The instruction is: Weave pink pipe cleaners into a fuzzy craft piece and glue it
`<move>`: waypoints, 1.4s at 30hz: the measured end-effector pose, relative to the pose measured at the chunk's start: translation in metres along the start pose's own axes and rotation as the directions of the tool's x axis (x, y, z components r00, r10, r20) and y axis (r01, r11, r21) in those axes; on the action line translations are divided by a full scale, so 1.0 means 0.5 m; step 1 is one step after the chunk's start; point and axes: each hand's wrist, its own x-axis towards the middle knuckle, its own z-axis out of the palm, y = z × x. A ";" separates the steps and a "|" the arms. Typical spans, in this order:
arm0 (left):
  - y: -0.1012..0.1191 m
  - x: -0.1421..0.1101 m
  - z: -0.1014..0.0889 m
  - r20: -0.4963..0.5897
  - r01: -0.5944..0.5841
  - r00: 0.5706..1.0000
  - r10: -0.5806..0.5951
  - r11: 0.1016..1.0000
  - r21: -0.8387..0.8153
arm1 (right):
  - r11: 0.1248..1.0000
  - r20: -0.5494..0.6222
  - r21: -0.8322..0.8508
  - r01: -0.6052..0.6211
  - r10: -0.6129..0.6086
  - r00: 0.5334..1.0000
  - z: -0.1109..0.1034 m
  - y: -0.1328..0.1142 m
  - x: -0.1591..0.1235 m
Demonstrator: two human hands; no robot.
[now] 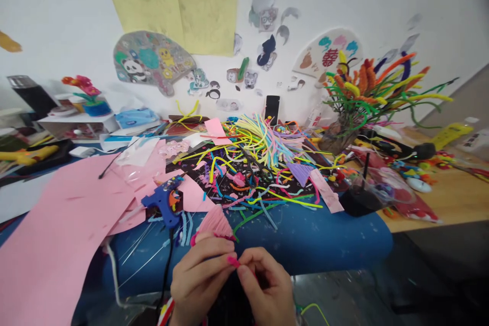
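Low in the head view, my left hand and my right hand are close together in front of the table edge. A short bright-pink pipe cleaner is pinched between the fingers of both; most of it is hidden. Just beyond my left fingers lies a pale-pink triangular piece with a darker pink fuzzy edge, partly covered by that hand. A blue hot glue gun rests to the left, its cord running down beside my left wrist.
Loose pipe cleaners and scissors cover the middle of the blue tabletop. Large pink sheets spread over the left. At right stand a dark drink cup and a vase of pipe-cleaner flowers.
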 end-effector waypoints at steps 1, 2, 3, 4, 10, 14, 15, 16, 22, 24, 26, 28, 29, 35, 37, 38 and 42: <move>0.001 -0.003 0.000 -0.024 -0.003 1.000 0.003 1.000 0.019 | 1.000 -0.003 -0.013 0.009 -0.009 1.000 0.001 0.000 -0.002; 0.002 -0.007 0.000 -0.042 -0.007 0.999 0.009 0.999 0.036 | 1.000 -0.004 -0.025 0.013 -0.013 1.000 0.000 -0.001 -0.003; 0.002 -0.011 0.000 -0.051 -0.015 0.999 0.017 0.999 0.046 | 0.999 -0.006 -0.037 0.014 -0.015 1.000 0.000 -0.001 -0.003; 0.003 -0.015 0.000 -0.051 -0.027 0.998 0.029 0.998 0.048 | 0.999 -0.007 -0.047 0.016 -0.016 1.000 -0.001 -0.001 -0.004; 0.008 -0.017 0.000 0.021 -0.089 0.996 0.088 0.994 0.060 | 0.991 0.014 -0.112 0.073 -0.072 0.997 -0.009 0.002 -0.009; 0.012 -0.005 -0.001 0.068 -0.078 0.995 0.073 0.995 0.068 | 0.974 0.041 -0.179 0.142 -0.137 0.990 -0.013 0.000 -0.011; 0.012 -0.004 -0.002 0.080 -0.069 0.995 0.064 0.995 0.067 | 0.964 0.046 -0.204 0.171 -0.165 0.985 -0.015 -0.002 -0.010; 0.012 -0.005 -0.002 0.095 -0.060 0.994 0.054 0.996 0.062 | 0.950 0.052 -0.233 0.206 -0.199 0.979 -0.017 -0.004 -0.009; 0.008 -0.016 0.004 0.165 0.053 0.985 -0.059 0.998 0.044 | 0.796 0.176 -0.360 0.487 -0.455 0.873 -0.043 -0.008 0.011; 0.010 -0.016 0.008 0.173 0.093 0.980 -0.097 0.995 0.030 | 0.752 0.204 -0.388 0.533 -0.494 0.845 -0.052 -0.004 0.018; 0.013 -0.014 0.010 0.202 0.135 0.971 -0.131 0.991 -0.009 | 0.723 0.179 -0.430 0.541 -0.519 0.836 -0.059 -0.002 0.023; 0.018 -0.012 0.010 0.223 0.174 0.962 -0.158 0.983 -0.056 | 0.698 0.123 -0.480 0.531 -0.546 0.829 -0.065 -0.004 0.028; 0.021 -0.010 0.010 0.234 0.196 0.957 -0.172 0.977 -0.081 | 0.683 0.111 -0.501 0.532 -0.558 0.822 -0.068 -0.008 0.030; 0.023 -0.009 0.004 0.350 0.445 0.868 -0.352 0.864 -0.234 | 0.636 0.311 -0.465 0.616 -0.533 0.787 -0.089 -0.044 0.048; 0.021 -0.010 0.003 0.423 0.597 0.781 -0.459 0.748 -0.291 | 0.644 0.373 -0.411 0.646 -0.528 0.763 -0.096 -0.052 0.052; 0.021 -0.010 0.001 0.464 0.677 0.723 -0.513 0.660 -0.325 | 0.647 0.400 -0.385 0.659 -0.526 0.750 -0.101 -0.054 0.055; 0.021 -0.006 -0.004 0.571 0.837 0.537 -0.621 0.304 -0.456 | 0.693 0.453 -0.304 0.654 -0.499 0.739 -0.122 -0.057 0.064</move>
